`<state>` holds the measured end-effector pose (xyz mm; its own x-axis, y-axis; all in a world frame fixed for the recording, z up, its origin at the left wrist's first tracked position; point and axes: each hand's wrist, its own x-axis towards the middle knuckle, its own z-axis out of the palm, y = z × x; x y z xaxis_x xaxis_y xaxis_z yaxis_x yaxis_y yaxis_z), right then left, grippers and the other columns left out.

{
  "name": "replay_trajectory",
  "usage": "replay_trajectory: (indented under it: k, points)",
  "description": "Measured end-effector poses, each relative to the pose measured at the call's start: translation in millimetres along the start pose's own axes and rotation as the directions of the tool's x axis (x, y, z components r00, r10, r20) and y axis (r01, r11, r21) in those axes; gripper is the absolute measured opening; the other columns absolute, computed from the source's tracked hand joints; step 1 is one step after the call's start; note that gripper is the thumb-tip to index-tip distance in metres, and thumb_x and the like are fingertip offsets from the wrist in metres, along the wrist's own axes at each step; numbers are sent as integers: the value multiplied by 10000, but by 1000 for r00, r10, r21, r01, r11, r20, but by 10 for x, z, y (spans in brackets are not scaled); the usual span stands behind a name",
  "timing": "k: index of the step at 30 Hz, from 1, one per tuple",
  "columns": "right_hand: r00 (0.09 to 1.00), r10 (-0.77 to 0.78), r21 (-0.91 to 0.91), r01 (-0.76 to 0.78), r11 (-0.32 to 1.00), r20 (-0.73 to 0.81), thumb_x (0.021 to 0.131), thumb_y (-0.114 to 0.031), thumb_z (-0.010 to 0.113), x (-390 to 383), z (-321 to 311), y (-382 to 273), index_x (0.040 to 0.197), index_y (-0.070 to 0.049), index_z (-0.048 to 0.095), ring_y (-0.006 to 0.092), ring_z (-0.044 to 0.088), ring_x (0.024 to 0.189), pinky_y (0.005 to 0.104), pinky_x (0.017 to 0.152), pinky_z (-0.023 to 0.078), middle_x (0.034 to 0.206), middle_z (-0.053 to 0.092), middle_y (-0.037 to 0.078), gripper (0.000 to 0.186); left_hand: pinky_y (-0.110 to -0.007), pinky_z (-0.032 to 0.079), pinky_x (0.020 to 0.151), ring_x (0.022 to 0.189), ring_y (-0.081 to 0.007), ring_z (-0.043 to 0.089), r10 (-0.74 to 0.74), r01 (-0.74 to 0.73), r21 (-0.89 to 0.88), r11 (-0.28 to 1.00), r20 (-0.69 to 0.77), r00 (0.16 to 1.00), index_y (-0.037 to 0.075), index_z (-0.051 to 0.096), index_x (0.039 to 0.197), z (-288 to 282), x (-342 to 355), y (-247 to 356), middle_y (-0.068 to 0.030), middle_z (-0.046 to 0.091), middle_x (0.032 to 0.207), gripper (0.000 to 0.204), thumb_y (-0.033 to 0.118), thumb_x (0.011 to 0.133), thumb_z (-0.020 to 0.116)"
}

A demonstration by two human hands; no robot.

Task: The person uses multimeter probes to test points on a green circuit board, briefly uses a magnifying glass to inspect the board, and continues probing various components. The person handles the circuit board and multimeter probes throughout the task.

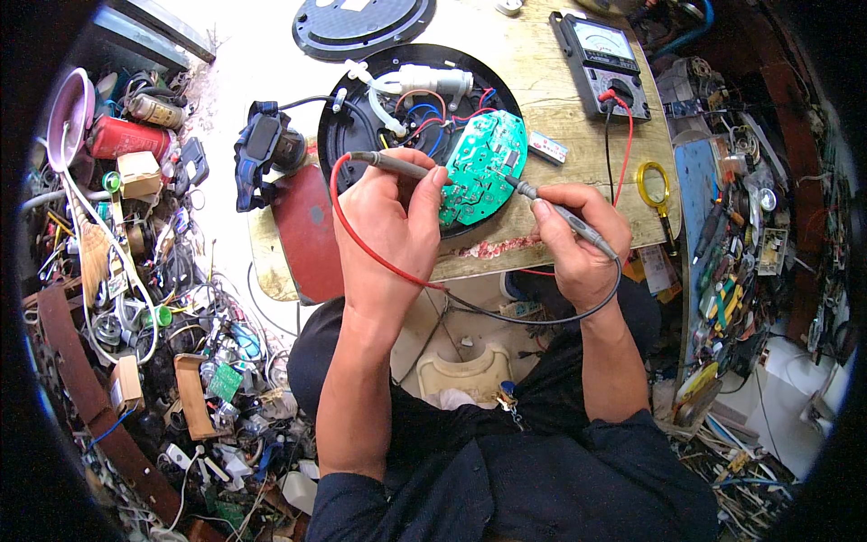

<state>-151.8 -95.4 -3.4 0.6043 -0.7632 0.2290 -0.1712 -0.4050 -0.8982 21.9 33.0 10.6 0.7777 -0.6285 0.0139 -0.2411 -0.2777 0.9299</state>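
Note:
A green circuit board [479, 163] lies in a round black housing [361, 131] on the wooden table. My left hand [388, 226] is closed round a test probe [390, 163] with a red lead, over the board's left side; its tip is hidden behind my thumb. In my right hand [582, 244] is a second test probe [569, 219] with a black lead, its tip pointing at the board's right part. Whether either tip touches the board, I cannot tell. An analog multimeter [610, 86] with red and black leads lies at the far right of the table.
A round black cover [361, 27] lies behind the housing. A black headlamp-like device [268, 149] is at the left, a yellow magnifying glass [652, 185] at the table's right edge, and a small white box [547, 148] beside the board. Piled parts and cables [194, 361] crowd both sides.

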Motion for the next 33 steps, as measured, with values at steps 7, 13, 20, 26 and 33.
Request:
replay_trajectory:
  k: [7,13,20,26,33]
  points:
    - [999,-48,-43,49,998,22,948,-8,752,29,4,46,1027,25,747,115,684,685,269,625,515,826,742,72,86,-278,537,644,718,-116,704,18,-18,24,1000,-5,1000,-29,747,1020,-5,5,11,-99,775,823,120,88,999,763]
    - [1000,30,-6,-30,1000,8,923,-24,779,22,10,32,999,7,751,126,676,686,288,622,515,828,746,83,86,-319,560,639,682,-179,732,37,-37,18,999,-6,999,-35,716,1001,-10,7,39,-132,739,791,86,36,981,758]
    - [1000,5,-16,-5,1000,-3,926,-25,778,21,22,58,999,7,753,116,665,676,278,615,507,820,743,76,84,-266,543,649,725,-111,708,23,-23,-11,1000,6,1000,-35,738,1029,-11,3,1,-96,778,831,106,66,1005,759]
    - [999,43,10,-43,999,-4,929,-30,778,18,17,49,1000,10,755,102,648,664,272,601,491,805,733,66,85,-245,545,670,767,-85,704,18,-18,-16,1000,16,1000,-41,745,1048,-24,2,-7,-87,803,884,121,76,1019,757]
    - [998,66,18,-66,998,-13,928,-31,777,-4,21,66,1005,5,760,94,638,657,267,592,478,801,732,56,87,-315,557,630,683,-179,738,26,-27,-62,998,-16,1000,-29,717,1001,8,-1,-47,-130,747,792,80,39,986,757]
